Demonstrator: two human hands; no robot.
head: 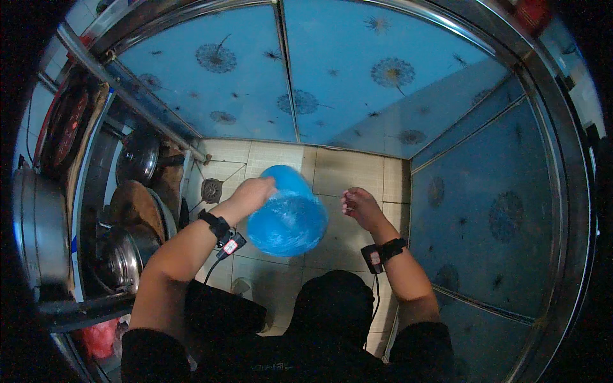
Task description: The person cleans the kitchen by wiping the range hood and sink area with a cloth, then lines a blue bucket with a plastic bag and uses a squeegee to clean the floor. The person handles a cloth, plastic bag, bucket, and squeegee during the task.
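My left hand (258,191) grips the upper left edge of a blue plastic bag (287,222), which looks thin, shiny and puffed out, slightly blurred. The bag hangs above the tiled floor in front of me; its inside cannot be seen. To the right of the bag, apart from it, is my right hand (358,206), its fingers loosely curled with nothing visible between them. Each wrist wears a black strap with a small cabled device.
Metal-framed blue panels with dandelion prints (335,72) enclose the front and right. On the left, a rack holds pot lids (139,158), steel pans (117,258) and a large metal pot (43,234). A floor drain (211,190) lies near it. Below the rack is a red plastic bag (100,337).
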